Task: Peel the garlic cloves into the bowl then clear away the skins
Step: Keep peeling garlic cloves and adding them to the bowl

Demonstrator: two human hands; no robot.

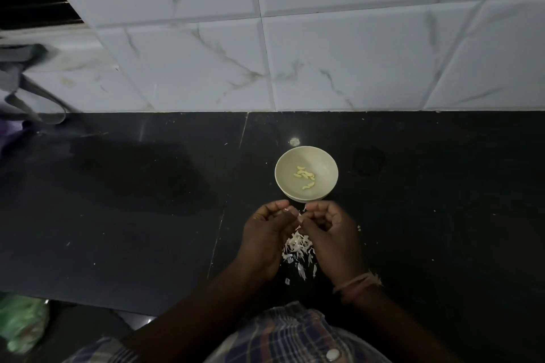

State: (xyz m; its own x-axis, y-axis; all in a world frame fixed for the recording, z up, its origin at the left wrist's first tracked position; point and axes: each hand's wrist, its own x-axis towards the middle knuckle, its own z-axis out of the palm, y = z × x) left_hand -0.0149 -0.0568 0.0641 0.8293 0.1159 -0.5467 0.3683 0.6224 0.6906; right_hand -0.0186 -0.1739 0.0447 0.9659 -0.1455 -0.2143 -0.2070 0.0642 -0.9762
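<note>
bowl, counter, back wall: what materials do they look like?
Bowl: cream, matte, evenly coloured, thin rim; plastic or melamine seems likely, glazed ceramic possible. Counter: black polished stone, probably granite; it reflects a light spot and shows a slab seam. Back wall: glossy white tiles with grey marble-like veining and grout lines; likely ceramic rather than real marble.

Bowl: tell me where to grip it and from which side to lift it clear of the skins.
Grip the bowl by its far rim, coming from the wall side or its right. It sits upright with an open, flared rim, peeled cloves lie at its centre, and both hands and the skin pile crowd its near edge.
</note>
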